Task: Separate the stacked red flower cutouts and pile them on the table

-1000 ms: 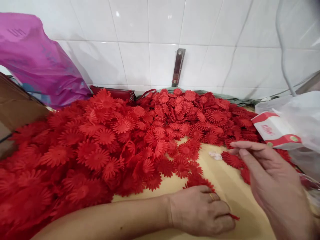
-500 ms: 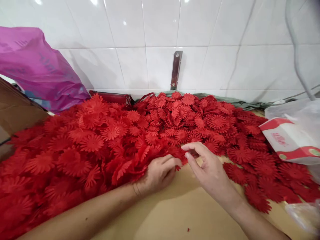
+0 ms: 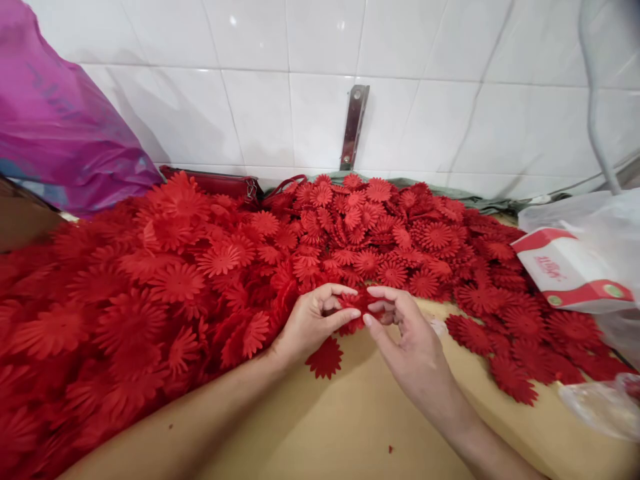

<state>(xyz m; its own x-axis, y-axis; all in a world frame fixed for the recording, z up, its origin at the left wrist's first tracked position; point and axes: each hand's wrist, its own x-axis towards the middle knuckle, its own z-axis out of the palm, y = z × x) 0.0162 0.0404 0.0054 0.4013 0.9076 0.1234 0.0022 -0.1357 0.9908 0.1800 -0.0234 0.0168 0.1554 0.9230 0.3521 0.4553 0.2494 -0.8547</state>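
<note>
Between my hands, in front of the heap, is a red petalled piece [image 3: 354, 308]. My left hand [image 3: 320, 317] pinches its left side between thumb and fingers. My right hand [image 3: 407, 330] is curved at its right side, thumb and index fingertip apart; whether it touches the piece is hard to see. A single red flower piece [image 3: 325, 358] lies on the tan surface just below my left hand. A large heap of red flower pieces [image 3: 177, 283] spreads from the left to behind my hands.
More flower pieces [image 3: 520, 323] lie at the right. A white and red box [image 3: 573, 270] sits beside clear plastic. At the back are a red pouch [image 3: 215, 183] and a tiled wall [image 3: 325, 37] with a metal bracket [image 3: 354, 127]. A purple bag [image 3: 75, 120] stands left.
My left hand has turned and risen, now pinching a red piece in view. A loose flower piece now shows below it. My right hand stays close by, and the camera view has shifted slightly.
</note>
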